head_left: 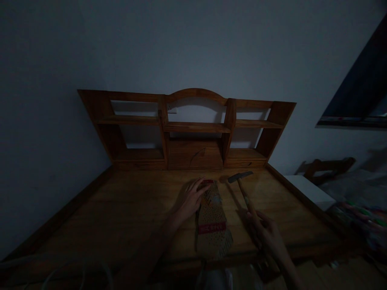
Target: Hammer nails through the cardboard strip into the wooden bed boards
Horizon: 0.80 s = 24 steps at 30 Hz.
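On the wooden desk (133, 209) lies a worn strip of brown cardboard (211, 209) with dark specks and red printed bands. My left hand (192, 199) rests at the upper left of the cardboard, its fingers stretched out and apart over the top end. Whether something small sits under those fingertips is too dark to tell. To the right, my right hand (269, 233) is closed round the wooden handle of a hammer (246, 195). The dark metal hammer head points away from me, raised a little to the right of the cardboard's far end.
A wooden hutch (196, 127) with open shelves and a closed middle panel stands along the desk's back, against the wall. A wall socket (172, 108) shows through it. Beyond the right edge are a white surface (310, 189) and a wooden chair back (328, 167). The light is dim.
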### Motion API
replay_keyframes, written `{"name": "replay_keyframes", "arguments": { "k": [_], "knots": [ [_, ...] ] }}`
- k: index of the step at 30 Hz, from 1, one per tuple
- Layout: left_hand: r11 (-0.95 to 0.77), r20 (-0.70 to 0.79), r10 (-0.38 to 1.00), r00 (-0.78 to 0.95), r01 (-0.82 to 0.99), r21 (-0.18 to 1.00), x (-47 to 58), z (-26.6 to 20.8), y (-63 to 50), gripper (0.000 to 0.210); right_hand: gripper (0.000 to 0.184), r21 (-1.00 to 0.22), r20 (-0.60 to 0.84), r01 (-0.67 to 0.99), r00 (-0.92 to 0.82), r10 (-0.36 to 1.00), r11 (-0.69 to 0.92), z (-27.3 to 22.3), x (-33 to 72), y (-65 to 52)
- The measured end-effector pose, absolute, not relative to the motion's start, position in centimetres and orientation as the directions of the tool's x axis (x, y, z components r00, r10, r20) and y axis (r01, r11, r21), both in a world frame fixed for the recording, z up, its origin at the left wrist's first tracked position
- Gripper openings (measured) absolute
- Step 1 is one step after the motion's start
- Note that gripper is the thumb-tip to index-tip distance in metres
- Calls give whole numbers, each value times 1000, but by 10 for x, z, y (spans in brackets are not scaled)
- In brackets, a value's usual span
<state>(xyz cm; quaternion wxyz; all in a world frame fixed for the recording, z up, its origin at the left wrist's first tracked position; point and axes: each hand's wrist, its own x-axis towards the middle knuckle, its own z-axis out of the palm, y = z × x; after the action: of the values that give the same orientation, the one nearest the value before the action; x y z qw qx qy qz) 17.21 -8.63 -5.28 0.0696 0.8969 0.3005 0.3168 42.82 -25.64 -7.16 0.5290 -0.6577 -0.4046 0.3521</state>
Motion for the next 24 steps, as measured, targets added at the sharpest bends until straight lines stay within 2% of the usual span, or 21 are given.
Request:
{"name": "replay_keyframes", "arguments": {
  "k": [5, 12, 17, 24],
  "knots": [
    [-805, 536, 582, 612, 530, 268, 172, -55, -83, 72, 42, -986, -30, 138, 428, 903, -99, -73, 427, -256],
    [-801, 529, 590, 609, 525, 289, 171, -49, -89, 79, 44, -978, -64, 152, 415, 908, -139, -61, 424, -259],
    [-789, 520, 606, 602, 540, 294, 170, -54, -85, 69, 43, -970, -43, 196, 440, 897, -143, -66, 426, -258],
    [-774, 512, 633, 581, 493, 397, 174, -59, -83, 69, 44, -971, -44, 196, 409, 912, -135, -57, 424, -259]
  ]
}}
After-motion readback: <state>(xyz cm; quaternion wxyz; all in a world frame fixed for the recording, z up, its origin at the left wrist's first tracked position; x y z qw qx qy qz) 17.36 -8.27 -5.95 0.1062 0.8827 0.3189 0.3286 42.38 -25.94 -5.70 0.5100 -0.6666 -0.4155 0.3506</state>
